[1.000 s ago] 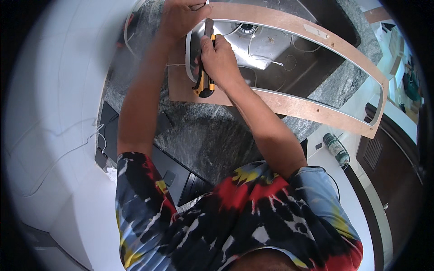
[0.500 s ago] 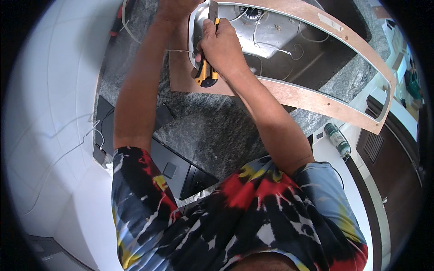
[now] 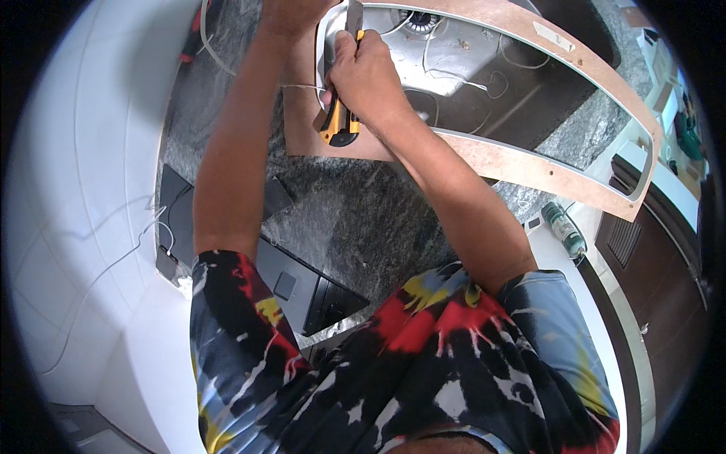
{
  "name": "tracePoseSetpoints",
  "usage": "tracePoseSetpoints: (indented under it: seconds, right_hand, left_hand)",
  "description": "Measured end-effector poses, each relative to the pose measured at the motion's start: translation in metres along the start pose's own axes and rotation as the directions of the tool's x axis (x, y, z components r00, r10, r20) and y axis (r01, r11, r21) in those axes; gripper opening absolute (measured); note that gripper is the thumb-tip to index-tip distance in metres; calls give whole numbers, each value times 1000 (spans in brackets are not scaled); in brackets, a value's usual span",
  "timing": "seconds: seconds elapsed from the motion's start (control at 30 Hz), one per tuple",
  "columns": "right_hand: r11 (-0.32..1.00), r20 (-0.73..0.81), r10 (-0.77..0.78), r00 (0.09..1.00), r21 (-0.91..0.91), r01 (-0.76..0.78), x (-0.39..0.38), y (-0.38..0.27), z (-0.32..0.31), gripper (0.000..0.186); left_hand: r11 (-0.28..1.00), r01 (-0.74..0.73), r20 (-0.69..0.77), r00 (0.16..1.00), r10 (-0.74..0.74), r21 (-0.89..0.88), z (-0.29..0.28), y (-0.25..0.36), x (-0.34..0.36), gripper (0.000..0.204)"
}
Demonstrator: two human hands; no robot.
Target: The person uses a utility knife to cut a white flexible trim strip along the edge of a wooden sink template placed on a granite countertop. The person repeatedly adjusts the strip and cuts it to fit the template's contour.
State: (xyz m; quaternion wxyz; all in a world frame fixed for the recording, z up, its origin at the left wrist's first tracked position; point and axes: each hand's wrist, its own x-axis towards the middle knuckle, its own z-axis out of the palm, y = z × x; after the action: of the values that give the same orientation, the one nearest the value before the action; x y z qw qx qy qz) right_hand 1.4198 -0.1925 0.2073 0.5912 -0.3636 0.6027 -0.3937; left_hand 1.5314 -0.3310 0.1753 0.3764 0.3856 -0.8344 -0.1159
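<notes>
My right hand [image 3: 369,79] is closed around a yellow and black utility knife [image 3: 338,130]. The knife's blade [image 3: 354,19] points up toward the far edge, over the left end of a curved plywood frame [image 3: 522,155]. A pale strip lines the frame's inner opening. At the far edge of the picture, my left hand [image 3: 299,13] is by the frame's left end; its fingers are mostly cut off from view. Thin white wire [image 3: 301,85] runs beside the knife at the frame's left side.
Below the frame lies a metal sink [image 3: 522,98] with a drain [image 3: 420,21] and loose white wires. The grey stone counter [image 3: 340,204] carries a dark laptop [image 3: 283,276] near me. A green power tool [image 3: 563,227] stands at right. A red-handled tool [image 3: 193,45] lies far left.
The knife and my right hand have shifted slightly left and toward the far edge, with the knife's handle turned a little. My left hand stays by the frame's end.
</notes>
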Motion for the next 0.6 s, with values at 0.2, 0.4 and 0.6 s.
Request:
tracePoseSetpoints:
  seconds: [0.2, 0.4, 0.6]
  right_hand:
    - [1000, 29, -9, 1000, 28, 8, 2, 2, 2, 39]
    - [1000, 42, -8, 999, 7, 7, 6, 1, 4, 40]
    - [997, 79, -64, 995, -32, 67, 24, 4, 7, 43]
  left_hand:
    - [994, 101, -48, 994, -102, -34, -5, 9, 0, 15]
    - [992, 112, -55, 992, -116, -65, -7, 9, 0, 12]
    - [956, 252, -69, 962, -264, -153, -6, 10, 2, 12]
